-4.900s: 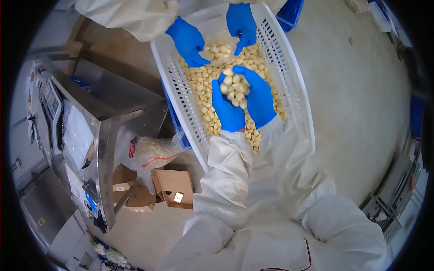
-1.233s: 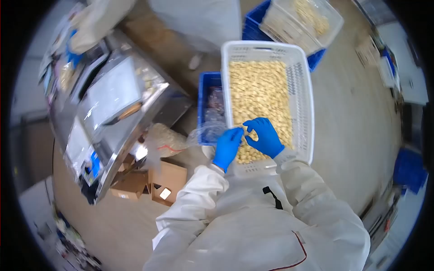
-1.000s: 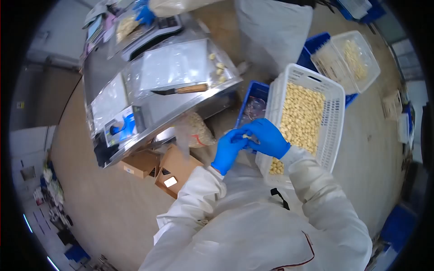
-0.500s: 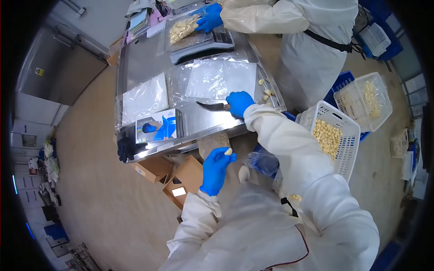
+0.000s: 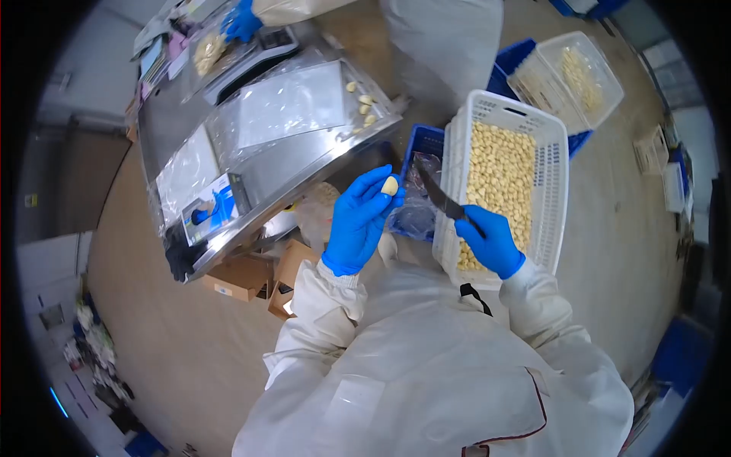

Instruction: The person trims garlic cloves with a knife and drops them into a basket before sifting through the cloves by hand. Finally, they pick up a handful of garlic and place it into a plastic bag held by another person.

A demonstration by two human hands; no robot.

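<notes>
My left hand (image 5: 356, 225), in a blue glove, pinches one pale yellow piece that looks like a peeled garlic clove (image 5: 390, 186) between thumb and fingers. In my right hand (image 5: 493, 242), gloved too, is a knife (image 5: 440, 196) with a dark, curved blade pointing up and left. The blade tip is a short way right of the clove, apart from it. My right hand is over the front left part of a white plastic basket (image 5: 553, 179), which holds many similar cloves (image 5: 499, 171).
Left is a steel table (image 5: 301, 164) with plastic bags (image 5: 293, 103), a glove box (image 5: 213, 207) and several loose cloves (image 5: 365, 100). A co-worker's gloved hand (image 5: 242, 21) is near a scale (image 5: 255, 62). A blue crate (image 5: 423, 139) and cardboard boxes (image 5: 240, 276) stand low down.
My right hand has moved with the knife from over the table edge to the basket. My left hand still holds the clove, now raised. The view has swung right.
</notes>
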